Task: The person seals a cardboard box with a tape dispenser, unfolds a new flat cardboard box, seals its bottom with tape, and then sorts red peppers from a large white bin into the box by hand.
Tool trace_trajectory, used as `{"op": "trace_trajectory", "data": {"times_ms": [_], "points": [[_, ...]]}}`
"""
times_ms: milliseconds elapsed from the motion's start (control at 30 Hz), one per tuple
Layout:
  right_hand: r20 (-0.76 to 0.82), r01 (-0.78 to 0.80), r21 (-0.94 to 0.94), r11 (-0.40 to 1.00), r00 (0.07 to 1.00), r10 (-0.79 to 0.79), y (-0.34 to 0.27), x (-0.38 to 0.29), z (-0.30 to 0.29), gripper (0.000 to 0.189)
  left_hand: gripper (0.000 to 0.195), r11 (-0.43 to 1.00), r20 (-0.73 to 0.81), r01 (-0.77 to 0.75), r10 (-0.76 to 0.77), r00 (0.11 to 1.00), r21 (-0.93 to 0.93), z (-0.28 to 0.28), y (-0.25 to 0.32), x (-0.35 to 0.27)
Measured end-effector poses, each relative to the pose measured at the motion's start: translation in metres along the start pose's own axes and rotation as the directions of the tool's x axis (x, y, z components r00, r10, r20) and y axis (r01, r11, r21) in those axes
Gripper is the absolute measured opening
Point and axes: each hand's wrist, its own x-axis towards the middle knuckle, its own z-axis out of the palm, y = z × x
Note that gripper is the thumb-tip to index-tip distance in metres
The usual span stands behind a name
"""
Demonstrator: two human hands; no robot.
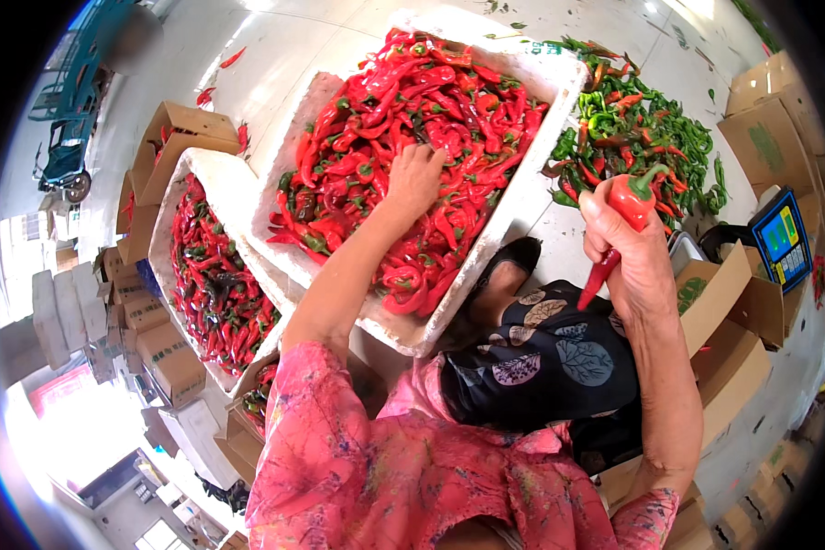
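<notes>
My right hand (pixel 622 244) holds up a red chili pepper (pixel 634 201) by its body. Its green stem points up, and the tip comes out below my fingers. Over the large white foam box (pixel 543 168), my left hand (pixel 416 177) reaches into a heap of red chili peppers (pixel 364 124). Those fingertips are down among the peppers, so whether they grip one is hidden. A few peppers in the box are dark or partly green.
A second foam box (pixel 210 168) of red peppers stands at left. Green and mixed peppers (pixel 650 130) lie piled on the floor. An open cardboard box (pixel 722 344) is at my right, near a scale display (pixel 778 240). More cartons (pixel 172 361) are stacked at left.
</notes>
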Motion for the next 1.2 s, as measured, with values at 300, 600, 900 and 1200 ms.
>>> {"op": "trace_trajectory", "data": {"times_ms": [300,600,900,1200], "points": [[-0.016,0.027,-0.086,0.996,0.999,-0.029,-0.003,0.012,-0.013,0.012,0.035,0.726,0.186,0.307,-0.244,0.952,-0.616,-0.044,0.001,0.006],[0.181,-0.019,-0.307,0.952,0.980,0.078,0.002,0.016,-0.002,0.048,0.055,-0.203,0.350,0.322,-0.126,0.928,-0.925,-0.143,0.100,0.002],[-0.006,-0.026,-0.330,0.944,1.000,0.025,0.003,0.010,-0.019,0.036,0.043,0.370,0.154,0.219,-0.197,0.968,-0.903,-0.115,0.100,0.013],[-0.073,0.167,-0.249,0.954,0.979,-0.190,-0.059,-0.015,-0.073,0.036,0.034,0.972,0.122,-0.183,0.166,0.979,0.147,-0.016,-0.030,-0.044]]}}
